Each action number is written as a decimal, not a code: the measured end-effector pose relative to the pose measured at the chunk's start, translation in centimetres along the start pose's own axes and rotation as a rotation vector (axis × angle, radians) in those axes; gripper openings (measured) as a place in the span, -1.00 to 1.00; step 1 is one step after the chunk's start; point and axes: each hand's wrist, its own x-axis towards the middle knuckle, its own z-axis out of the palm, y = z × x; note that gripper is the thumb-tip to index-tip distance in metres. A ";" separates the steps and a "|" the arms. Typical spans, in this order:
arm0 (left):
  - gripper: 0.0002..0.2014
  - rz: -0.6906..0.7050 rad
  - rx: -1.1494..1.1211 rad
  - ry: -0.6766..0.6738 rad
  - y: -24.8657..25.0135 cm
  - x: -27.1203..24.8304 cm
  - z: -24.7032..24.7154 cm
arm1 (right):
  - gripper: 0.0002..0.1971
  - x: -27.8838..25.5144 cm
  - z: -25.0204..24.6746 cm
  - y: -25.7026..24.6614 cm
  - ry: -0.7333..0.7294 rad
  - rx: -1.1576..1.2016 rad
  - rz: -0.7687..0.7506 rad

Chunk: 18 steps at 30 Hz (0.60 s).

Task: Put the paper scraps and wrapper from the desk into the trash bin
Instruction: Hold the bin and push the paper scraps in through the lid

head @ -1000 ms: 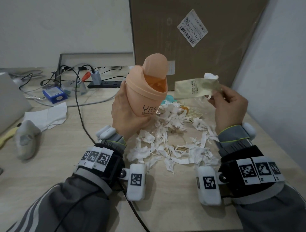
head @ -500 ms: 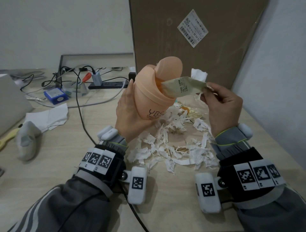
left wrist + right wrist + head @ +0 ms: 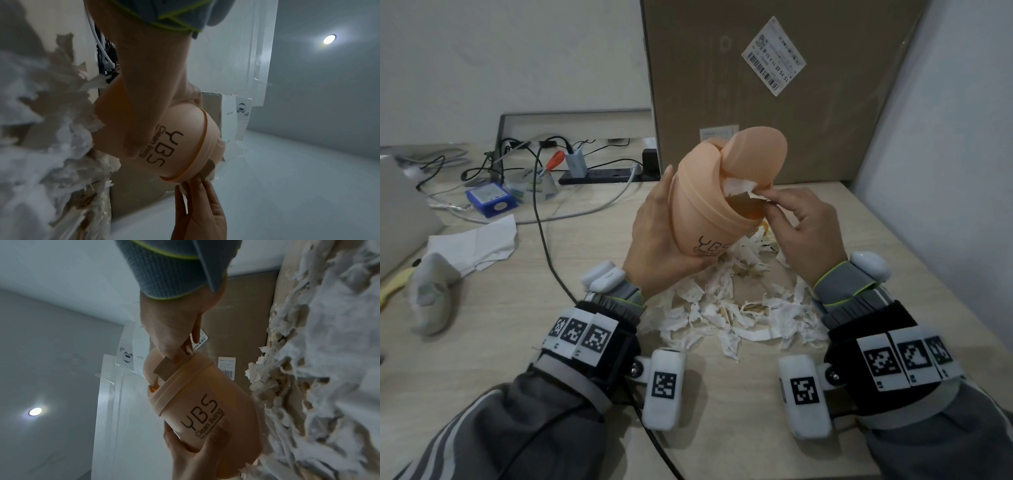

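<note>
My left hand (image 3: 657, 240) grips a small peach trash bin (image 3: 709, 198) marked "YBS Clean living" (image 3: 203, 418), held tilted above the desk with its swing lid (image 3: 753, 154) tipped open. At the bin's mouth my right hand (image 3: 798, 222) pinches the beige wrapper (image 3: 744, 198), most of which is inside the opening, together with a white scrap (image 3: 738, 186). In the right wrist view the wrapper (image 3: 164, 368) juts from the opening under my fingertips. A heap of torn white paper scraps (image 3: 729, 308) lies on the desk below both hands.
A large cardboard box (image 3: 774, 85) stands against the wall behind the bin. At the left lie a white tissue (image 3: 472, 243), a sock-like cloth (image 3: 428, 294), a blue box (image 3: 489, 198), a power strip (image 3: 602, 174) and cables. A black cable (image 3: 544, 240) crosses the desk.
My right hand carried the wrapper leftward from beside the bin into its mouth. The left hand lifted the bin slightly and shifted it right.
</note>
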 end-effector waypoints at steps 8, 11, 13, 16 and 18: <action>0.28 0.013 0.010 0.006 -0.1 0.0 0.2 | -0.76 0.1 0.1 0.2 -0.036 -0.091 -0.070; 0.26 0.002 0.005 0.007 0.0 0.1 0.1 | -0.83 0.1 -0.2 -0.2 0.053 -0.030 -0.063; 0.26 -0.004 0.010 0.005 0.1 0.1 0.1 | -0.87 0.1 -0.1 -0.4 0.040 -0.030 -0.075; 0.29 -0.009 0.021 0.022 -0.2 0.2 0.2 | -0.86 0.0 0.0 -0.5 0.013 -0.029 -0.039; 0.33 -0.030 0.026 0.046 -0.7 0.4 0.3 | -0.84 0.1 -0.3 -0.4 0.096 -0.005 0.025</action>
